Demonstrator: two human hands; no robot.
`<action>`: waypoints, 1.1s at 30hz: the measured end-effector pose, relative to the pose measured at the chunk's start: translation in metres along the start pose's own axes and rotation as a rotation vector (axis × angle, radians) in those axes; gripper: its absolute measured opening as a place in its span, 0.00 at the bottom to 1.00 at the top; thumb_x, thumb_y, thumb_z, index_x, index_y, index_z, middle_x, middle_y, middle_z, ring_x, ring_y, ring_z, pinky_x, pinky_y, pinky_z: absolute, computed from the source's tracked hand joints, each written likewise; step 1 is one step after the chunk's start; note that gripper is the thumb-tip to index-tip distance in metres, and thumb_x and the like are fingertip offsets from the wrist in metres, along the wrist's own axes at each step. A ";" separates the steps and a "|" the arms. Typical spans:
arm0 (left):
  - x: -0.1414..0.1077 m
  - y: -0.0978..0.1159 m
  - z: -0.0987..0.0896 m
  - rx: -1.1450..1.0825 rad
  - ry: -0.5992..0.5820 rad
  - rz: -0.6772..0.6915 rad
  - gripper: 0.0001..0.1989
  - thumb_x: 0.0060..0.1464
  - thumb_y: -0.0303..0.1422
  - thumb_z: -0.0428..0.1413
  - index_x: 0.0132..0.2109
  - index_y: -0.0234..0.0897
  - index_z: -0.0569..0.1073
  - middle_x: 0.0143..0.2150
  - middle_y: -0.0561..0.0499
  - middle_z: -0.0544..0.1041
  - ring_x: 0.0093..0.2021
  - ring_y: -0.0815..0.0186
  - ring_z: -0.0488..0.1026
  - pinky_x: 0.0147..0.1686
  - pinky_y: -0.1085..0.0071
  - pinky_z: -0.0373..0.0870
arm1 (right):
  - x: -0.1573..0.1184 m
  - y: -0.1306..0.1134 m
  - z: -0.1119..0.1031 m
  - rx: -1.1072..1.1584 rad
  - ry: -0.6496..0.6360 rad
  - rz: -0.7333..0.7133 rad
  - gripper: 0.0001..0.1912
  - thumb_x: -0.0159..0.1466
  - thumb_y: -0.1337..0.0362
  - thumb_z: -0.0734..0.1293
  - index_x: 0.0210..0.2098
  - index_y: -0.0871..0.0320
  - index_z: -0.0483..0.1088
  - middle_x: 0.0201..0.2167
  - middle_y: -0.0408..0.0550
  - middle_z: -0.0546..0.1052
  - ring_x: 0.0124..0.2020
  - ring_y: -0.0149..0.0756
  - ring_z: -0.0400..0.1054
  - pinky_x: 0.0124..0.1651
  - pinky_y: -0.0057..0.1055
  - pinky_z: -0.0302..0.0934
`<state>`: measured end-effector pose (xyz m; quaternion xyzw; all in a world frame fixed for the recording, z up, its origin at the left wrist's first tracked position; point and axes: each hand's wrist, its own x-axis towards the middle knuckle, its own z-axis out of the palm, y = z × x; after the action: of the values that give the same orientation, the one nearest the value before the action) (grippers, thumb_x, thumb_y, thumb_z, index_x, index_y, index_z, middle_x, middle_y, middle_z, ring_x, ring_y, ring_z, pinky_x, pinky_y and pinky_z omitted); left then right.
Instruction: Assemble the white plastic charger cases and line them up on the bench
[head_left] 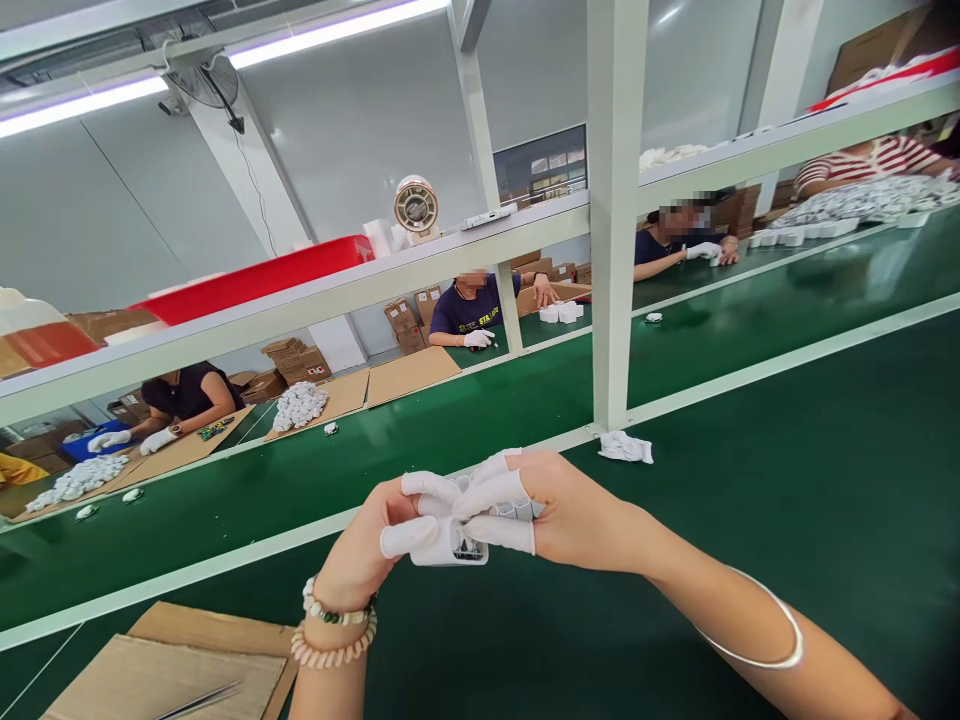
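Hands meet above the green tabletop (750,480): left hand (360,550) and right hand (577,515) both pinch a small white part (450,545) with their fingers.

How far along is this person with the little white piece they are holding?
Done: nothing finished shows on the person's side of the green belt. In hand: the left hand and right hand, fingers in white finger covers, both grip one small white plastic part above the belt. Left: I cannot tell; a crumpled white piece lies by the post, and tweezers rest untouched on the cardboard.
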<state>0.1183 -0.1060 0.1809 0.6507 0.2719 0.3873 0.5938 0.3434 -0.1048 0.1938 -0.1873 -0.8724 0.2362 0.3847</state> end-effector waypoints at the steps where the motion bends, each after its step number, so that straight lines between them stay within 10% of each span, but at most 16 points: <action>1: 0.000 0.000 0.000 -0.001 -0.004 -0.006 0.18 0.47 0.39 0.64 0.43 0.34 0.77 0.32 0.49 0.78 0.29 0.70 0.72 0.30 0.78 0.69 | 0.000 0.000 0.000 -0.019 0.005 -0.009 0.06 0.62 0.65 0.69 0.37 0.51 0.79 0.32 0.42 0.78 0.35 0.32 0.69 0.38 0.28 0.60; 33: 0.009 -0.007 0.002 -0.038 0.007 -0.035 0.18 0.48 0.37 0.64 0.45 0.34 0.76 0.34 0.47 0.79 0.34 0.63 0.76 0.34 0.72 0.70 | 0.002 0.013 0.013 -0.363 0.133 -0.126 0.11 0.62 0.67 0.62 0.29 0.59 0.75 0.23 0.47 0.73 0.27 0.34 0.62 0.34 0.32 0.56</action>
<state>0.1259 -0.0984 0.1761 0.6331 0.2782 0.3842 0.6117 0.3339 -0.0970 0.1798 -0.2139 -0.8833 0.0375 0.4154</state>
